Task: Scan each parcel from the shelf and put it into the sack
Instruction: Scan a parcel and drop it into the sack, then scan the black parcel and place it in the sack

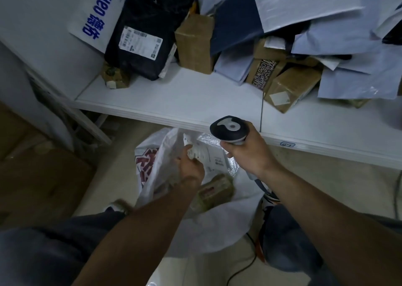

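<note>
Fingers of the left hand point(191, 166) pinch a small white labelled parcel point(202, 153) at the mouth of the open white plastic sack point(156, 155) at the frame's lower centre, above a brown taped parcel point(214, 191) already lying inside. Right hand point(250, 153) grips a dark grey-and-white handheld barcode scanner point(229, 130) at mid-frame, in front of the white shelf point(185, 98). More parcels crowd the shelf across the top, among them a black plastic mailer with a white label point(143, 35) and a brown cardboard box point(195, 44).
</note>
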